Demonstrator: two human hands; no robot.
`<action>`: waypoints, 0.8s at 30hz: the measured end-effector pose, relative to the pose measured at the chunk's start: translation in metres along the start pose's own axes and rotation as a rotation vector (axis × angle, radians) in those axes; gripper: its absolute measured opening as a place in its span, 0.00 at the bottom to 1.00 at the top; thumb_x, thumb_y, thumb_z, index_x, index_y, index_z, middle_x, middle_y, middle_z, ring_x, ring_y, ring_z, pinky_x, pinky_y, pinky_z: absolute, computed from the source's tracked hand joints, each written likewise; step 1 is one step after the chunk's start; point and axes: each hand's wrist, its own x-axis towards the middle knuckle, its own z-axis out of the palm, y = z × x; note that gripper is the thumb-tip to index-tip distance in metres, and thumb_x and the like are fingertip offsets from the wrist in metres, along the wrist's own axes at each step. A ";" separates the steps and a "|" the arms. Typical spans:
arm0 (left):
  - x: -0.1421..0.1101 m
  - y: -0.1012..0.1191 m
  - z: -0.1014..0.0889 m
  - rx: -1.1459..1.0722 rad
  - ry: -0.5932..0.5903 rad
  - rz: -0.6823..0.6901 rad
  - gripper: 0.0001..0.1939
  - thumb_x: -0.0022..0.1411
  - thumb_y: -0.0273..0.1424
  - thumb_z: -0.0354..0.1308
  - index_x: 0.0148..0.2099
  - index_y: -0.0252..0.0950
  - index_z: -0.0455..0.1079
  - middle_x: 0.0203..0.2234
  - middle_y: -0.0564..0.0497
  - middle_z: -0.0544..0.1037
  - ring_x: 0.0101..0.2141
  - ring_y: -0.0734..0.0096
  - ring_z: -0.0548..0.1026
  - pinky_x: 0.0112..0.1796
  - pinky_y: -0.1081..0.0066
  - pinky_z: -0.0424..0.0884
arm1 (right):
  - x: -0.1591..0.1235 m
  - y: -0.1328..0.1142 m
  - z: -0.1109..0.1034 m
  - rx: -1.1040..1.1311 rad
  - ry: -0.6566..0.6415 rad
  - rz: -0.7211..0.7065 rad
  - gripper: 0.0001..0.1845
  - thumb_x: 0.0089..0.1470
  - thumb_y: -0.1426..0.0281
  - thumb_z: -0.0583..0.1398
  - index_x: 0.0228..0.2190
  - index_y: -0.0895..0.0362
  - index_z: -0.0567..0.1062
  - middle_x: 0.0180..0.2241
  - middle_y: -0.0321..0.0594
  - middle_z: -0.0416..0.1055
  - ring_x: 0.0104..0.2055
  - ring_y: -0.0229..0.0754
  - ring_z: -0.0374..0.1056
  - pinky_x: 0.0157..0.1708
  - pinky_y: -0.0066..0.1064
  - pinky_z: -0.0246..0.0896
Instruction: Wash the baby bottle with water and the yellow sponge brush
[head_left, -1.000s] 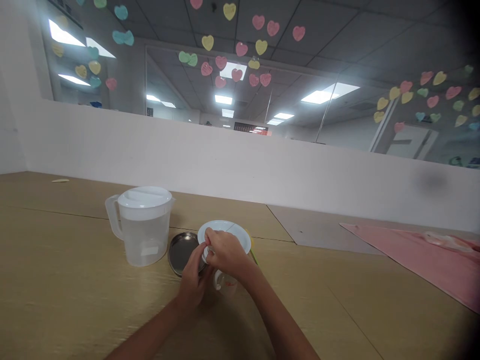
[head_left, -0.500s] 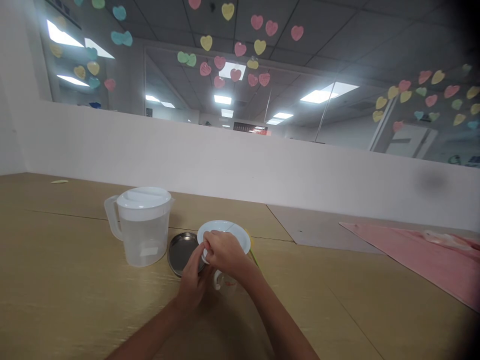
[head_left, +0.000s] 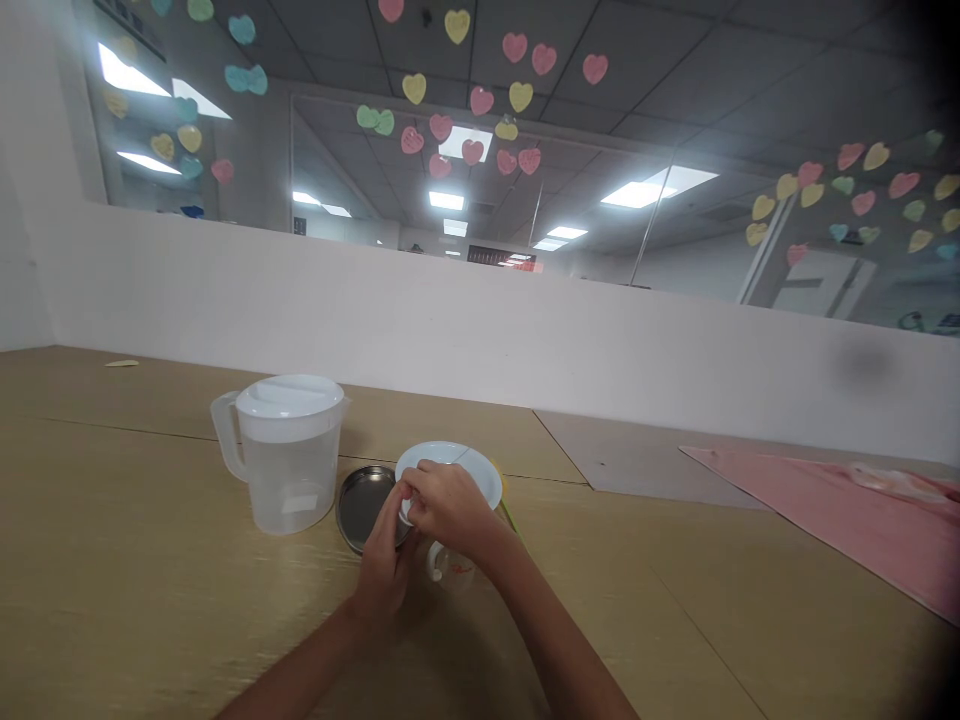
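Observation:
My left hand (head_left: 384, 552) and my right hand (head_left: 450, 508) meet over the table, fingers closed around a small white round object (head_left: 405, 514). Most of it is hidden by the fingers, so its kind cannot be made out. A shallow round metal tin (head_left: 361, 508) lies just left of the hands. Behind my right hand is a white plate (head_left: 480, 478). Below my right wrist stands a small clear measuring cup (head_left: 457, 568) with a handle and red markings, partly covered by the hand.
Left of the tin stands a lidded translucent pitcher (head_left: 292, 470) with liquid inside. A thin yellow-green stick (head_left: 510, 515) pokes out beside the plate. On the right lie a pink mat (head_left: 817, 510) and a clear plastic bag (head_left: 892, 482). A white wall (head_left: 420, 310) borders the table.
My right fingers have shifted slightly on the white object, and a pinkish spot shows at the fingertips. Everything else stays in place.

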 end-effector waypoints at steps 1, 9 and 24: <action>0.000 -0.001 0.000 0.011 0.004 0.002 0.25 0.64 0.34 0.49 0.62 0.38 0.52 0.56 0.43 0.65 0.56 0.59 0.63 0.53 0.60 0.65 | 0.000 0.000 -0.001 0.031 -0.001 -0.003 0.09 0.47 0.76 0.54 0.31 0.57 0.71 0.29 0.36 0.68 0.29 0.36 0.60 0.26 0.29 0.40; 0.002 0.001 0.000 0.071 -0.001 0.038 0.25 0.65 0.32 0.48 0.63 0.39 0.51 0.58 0.44 0.63 0.57 0.62 0.62 0.55 0.61 0.62 | -0.002 0.007 -0.012 0.306 0.014 0.012 0.10 0.40 0.79 0.56 0.27 0.57 0.74 0.24 0.31 0.68 0.26 0.32 0.58 0.27 0.24 0.46; -0.002 -0.007 0.002 0.075 0.000 0.112 0.25 0.65 0.32 0.47 0.63 0.39 0.50 0.59 0.42 0.60 0.59 0.60 0.59 0.56 0.58 0.61 | -0.006 0.032 -0.014 1.143 -0.146 0.167 0.08 0.40 0.74 0.60 0.28 0.59 0.74 0.23 0.33 0.69 0.27 0.33 0.65 0.28 0.24 0.60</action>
